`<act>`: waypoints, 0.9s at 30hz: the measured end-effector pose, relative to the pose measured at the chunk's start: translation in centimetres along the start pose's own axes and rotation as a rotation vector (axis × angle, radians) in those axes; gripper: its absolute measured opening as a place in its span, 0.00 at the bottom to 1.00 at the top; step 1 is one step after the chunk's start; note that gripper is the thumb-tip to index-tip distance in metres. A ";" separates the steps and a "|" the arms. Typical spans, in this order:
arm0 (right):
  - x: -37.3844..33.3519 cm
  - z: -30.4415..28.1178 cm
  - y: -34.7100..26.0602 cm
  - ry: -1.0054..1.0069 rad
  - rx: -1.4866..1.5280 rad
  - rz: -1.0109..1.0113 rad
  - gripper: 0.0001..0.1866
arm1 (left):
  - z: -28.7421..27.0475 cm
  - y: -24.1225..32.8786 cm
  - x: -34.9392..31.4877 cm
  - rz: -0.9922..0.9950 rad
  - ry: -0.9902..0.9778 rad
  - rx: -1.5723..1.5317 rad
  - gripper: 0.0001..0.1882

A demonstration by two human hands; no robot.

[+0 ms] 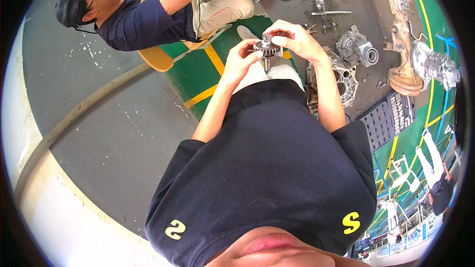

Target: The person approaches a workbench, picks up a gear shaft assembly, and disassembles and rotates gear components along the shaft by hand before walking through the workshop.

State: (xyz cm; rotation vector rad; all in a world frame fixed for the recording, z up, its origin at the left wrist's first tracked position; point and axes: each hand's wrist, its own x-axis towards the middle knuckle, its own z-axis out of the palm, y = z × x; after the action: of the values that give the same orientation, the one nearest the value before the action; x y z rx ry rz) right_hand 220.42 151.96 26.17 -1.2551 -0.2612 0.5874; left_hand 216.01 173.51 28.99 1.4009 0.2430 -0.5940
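Observation:
A steel gear shaft, with a toothed wheel near its top and a thin stem pointing down, is held upright between both my hands above my lap. My left hand pinches the gear's left rim with its fingertips. My right hand curls over the shaft's top and right side. My dark shirt fills the lower middle of the view.
Another person in a dark shirt and cap sits on a yellow chair at upper left. Metal gearbox housings and rods lie on the floor at right, beside a black socket tray. Yellow lines cross the green floor.

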 end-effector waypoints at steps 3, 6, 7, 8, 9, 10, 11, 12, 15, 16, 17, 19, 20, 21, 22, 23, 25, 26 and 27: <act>-0.2 -0.4 -0.1 -0.029 0.041 0.014 0.16 | 0.2 0.5 -0.1 -0.022 -0.019 0.025 0.18; -0.4 -0.3 0.2 -0.032 0.077 0.053 0.16 | 0.2 0.7 -0.2 -0.032 -0.048 0.032 0.18; -0.4 -0.2 0.4 -0.034 0.069 0.075 0.15 | 0.2 0.7 -0.2 -0.030 -0.062 0.033 0.18; -0.2 -0.2 0.6 -0.038 0.061 0.095 0.15 | 0.1 0.5 -0.1 -0.029 -0.059 0.034 0.18; -0.2 -0.1 0.9 -0.040 0.062 0.094 0.15 | 0.1 0.1 -0.1 -0.039 -0.051 0.027 0.18; -0.2 0.1 1.2 -0.023 0.069 0.106 0.14 | -0.1 -0.2 0.0 -0.050 -0.042 0.020 0.18; -0.4 0.2 1.3 -0.005 0.077 0.122 0.13 | -0.1 -0.5 0.0 -0.040 -0.044 0.006 0.17; -0.3 0.3 1.3 -0.006 0.078 0.124 0.13 | -0.2 -0.7 0.0 -0.042 -0.042 0.005 0.17; -0.1 0.8 1.5 0.010 0.062 0.091 0.12 | -0.6 -0.7 0.0 -0.043 -0.053 0.029 0.17; -0.1 0.9 1.5 0.013 0.077 0.089 0.12 | -0.7 -0.6 -0.1 -0.049 -0.055 0.039 0.17; -0.1 0.9 1.4 0.015 0.091 0.086 0.12 | -0.6 -0.4 -0.1 -0.054 -0.058 0.049 0.18; 0.0 0.9 1.7 0.027 0.078 0.055 0.12 | -0.5 -0.5 0.0 -0.039 -0.060 0.056 0.18; 0.1 1.1 1.9 0.035 0.063 0.030 0.12 | -0.6 -0.5 -0.1 -0.024 -0.057 0.056 0.18; 0.3 1.2 2.0 0.033 0.062 0.033 0.12 | -0.7 -0.5 -0.2 -0.024 -0.055 0.053 0.18; 0.4 1.3 2.1 0.042 0.067 0.018 0.12 | -0.8 -0.4 -0.3 -0.018 -0.049 0.061 0.18; 0.4 1.5 2.1 0.051 0.075 0.001 0.12 | -0.7 -0.3 -0.4 -0.013 -0.042 0.073 0.18; 0.5 1.7 2.0 0.060 0.080 0.004 0.12 | -0.9 -0.5 -0.5 -0.006 -0.041 0.080 0.18; 0.6 1.7 2.0 0.072 0.082 0.007 0.12 | -1.0 -0.5 -0.4 0.003 -0.043 0.087 0.18; 0.7 1.7 2.0 0.070 0.082 0.007 0.12 | -1.1 -0.4 -0.4 0.003 -0.041 0.088 0.18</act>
State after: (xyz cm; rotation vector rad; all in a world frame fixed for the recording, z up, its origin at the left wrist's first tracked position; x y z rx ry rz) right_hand 219.55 154.13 24.71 -1.1949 -0.1727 0.5536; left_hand 215.63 174.63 28.65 1.4717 0.1844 -0.6365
